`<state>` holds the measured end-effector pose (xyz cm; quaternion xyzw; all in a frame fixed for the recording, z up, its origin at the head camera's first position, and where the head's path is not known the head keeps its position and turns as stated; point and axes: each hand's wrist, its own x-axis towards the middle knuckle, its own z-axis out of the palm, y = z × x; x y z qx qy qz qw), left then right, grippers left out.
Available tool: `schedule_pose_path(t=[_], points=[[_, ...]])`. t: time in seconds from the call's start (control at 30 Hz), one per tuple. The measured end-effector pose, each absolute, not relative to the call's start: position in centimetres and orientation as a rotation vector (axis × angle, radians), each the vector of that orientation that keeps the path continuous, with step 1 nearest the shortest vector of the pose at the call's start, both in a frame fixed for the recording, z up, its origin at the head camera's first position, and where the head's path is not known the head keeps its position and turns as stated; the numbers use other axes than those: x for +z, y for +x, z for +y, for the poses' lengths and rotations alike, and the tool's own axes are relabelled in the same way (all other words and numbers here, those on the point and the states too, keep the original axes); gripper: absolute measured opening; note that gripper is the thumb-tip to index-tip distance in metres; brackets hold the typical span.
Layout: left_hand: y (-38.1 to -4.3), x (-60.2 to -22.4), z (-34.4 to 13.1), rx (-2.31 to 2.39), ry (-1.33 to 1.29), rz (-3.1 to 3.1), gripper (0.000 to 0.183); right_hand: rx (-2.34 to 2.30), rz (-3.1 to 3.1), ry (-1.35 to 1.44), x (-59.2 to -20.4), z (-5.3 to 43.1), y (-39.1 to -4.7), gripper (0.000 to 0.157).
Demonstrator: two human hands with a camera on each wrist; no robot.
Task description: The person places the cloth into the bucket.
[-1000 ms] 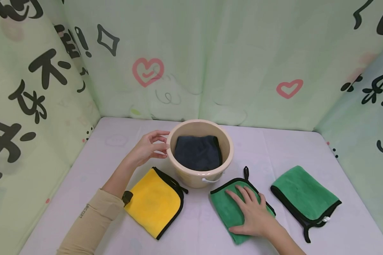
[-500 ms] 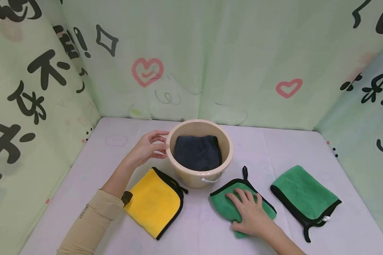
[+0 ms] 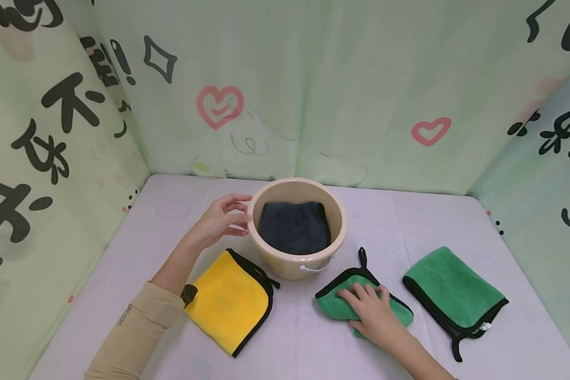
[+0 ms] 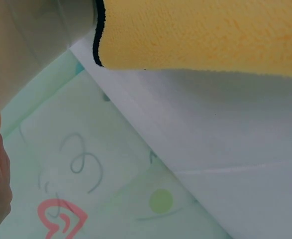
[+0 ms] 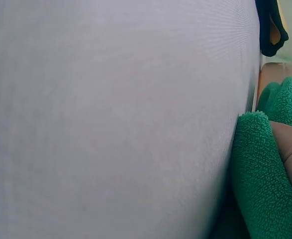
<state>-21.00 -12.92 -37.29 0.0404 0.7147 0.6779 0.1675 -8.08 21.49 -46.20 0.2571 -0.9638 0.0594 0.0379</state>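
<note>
In the head view a beige bucket [image 3: 334, 237] stands on the table with a folded dark blue towel [image 3: 294, 228] inside. My left hand [image 3: 220, 221] touches the bucket's left side, its fingers loosely bent; only a sliver of that hand shows in the left wrist view. Right of the bucket, my right hand [image 3: 377, 316] grips a green towel [image 3: 339, 306] with black edging and a hanging loop. This towel bunches up between the fingers and thumb. In the right wrist view the thumb [image 5: 290, 142] lies against folds of the green towel [image 5: 262, 179].
A folded yellow towel [image 3: 235, 303] lies below my left forearm, front left of the bucket. At the right, a second green towel [image 3: 456, 290] lies folded. A white handle [image 3: 314, 269] hangs on the bucket's front. Printed curtains [image 3: 361, 95] enclose the table's [image 3: 285, 338] back and sides.
My right hand's fingers have drawn in and gathered the green towel, whose near edge has pulled back toward the bucket. The left hand and the bucket have stayed in place.
</note>
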Motion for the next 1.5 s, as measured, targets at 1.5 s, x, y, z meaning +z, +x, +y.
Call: schedule_pose_path(t=[1.5], points=[[-21.1,-37.0,-12.9,1.923,0.059,2.042,0.049,0.21,-2.476,0.668,-32.5,22.5,-15.7,0.055]])
